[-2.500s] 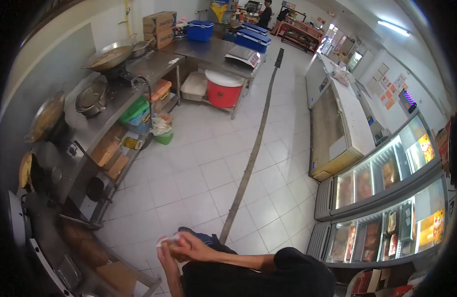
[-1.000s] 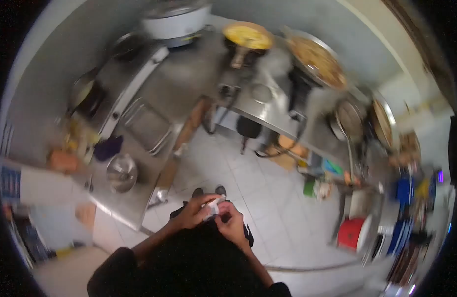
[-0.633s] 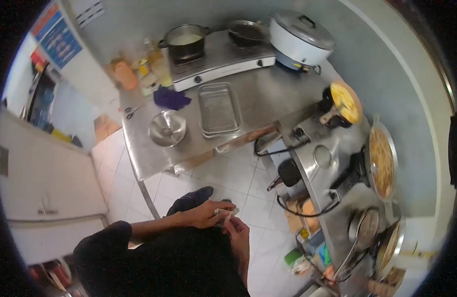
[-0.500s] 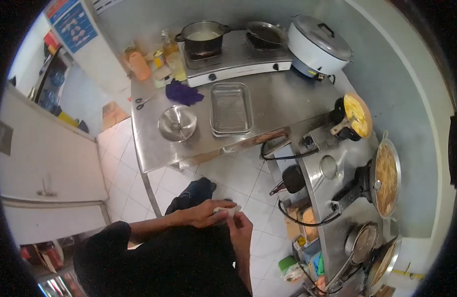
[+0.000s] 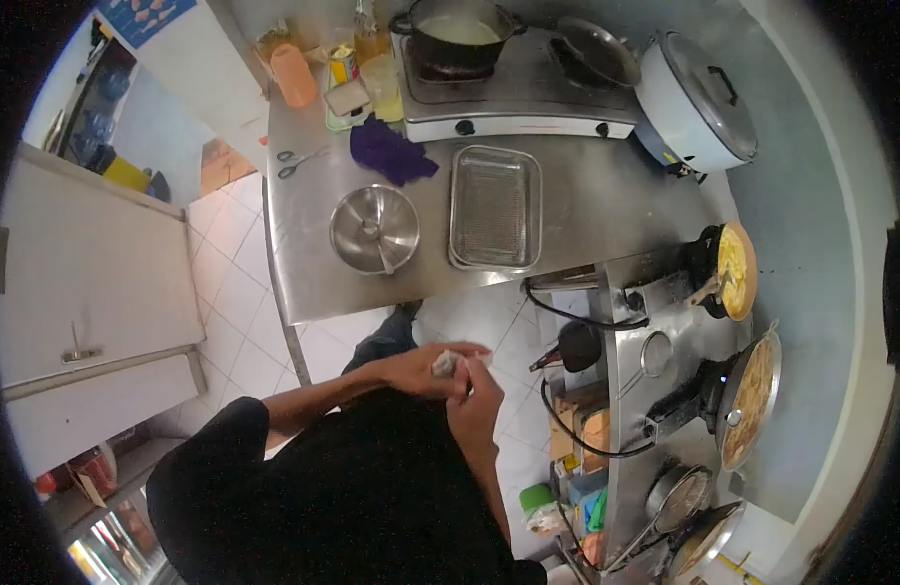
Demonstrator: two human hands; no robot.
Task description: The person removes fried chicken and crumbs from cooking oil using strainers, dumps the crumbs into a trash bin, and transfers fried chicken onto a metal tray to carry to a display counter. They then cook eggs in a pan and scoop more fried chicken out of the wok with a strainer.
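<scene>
In front of my body, both hands come together around a small crumpled whitish piece (image 5: 445,364), perhaps cloth or paper; its kind is too small to make out. My left hand (image 5: 416,371) is closed around it. The fingers of my right hand (image 5: 476,398) pinch at its near side, touching the left hand. On the steel table beyond are a shiny metal bowl (image 5: 396,216), a rectangular wire-mesh tray (image 5: 496,210), a crumpled purple cloth (image 5: 391,151) and scissors (image 5: 289,166).
A two-burner stove (image 5: 528,125) carries a black pot (image 5: 459,44) and a pan (image 5: 596,54). A large white cooker (image 5: 698,117) stands beside it. At right, burners hold a pan of yellow food (image 5: 732,268) and a wide pan (image 5: 750,400). Hoses (image 5: 576,444) hang off that counter's edge.
My view has shifted, with the table now nearer. My hands have stayed together, and the whitish piece now looks more bunched up between them.
</scene>
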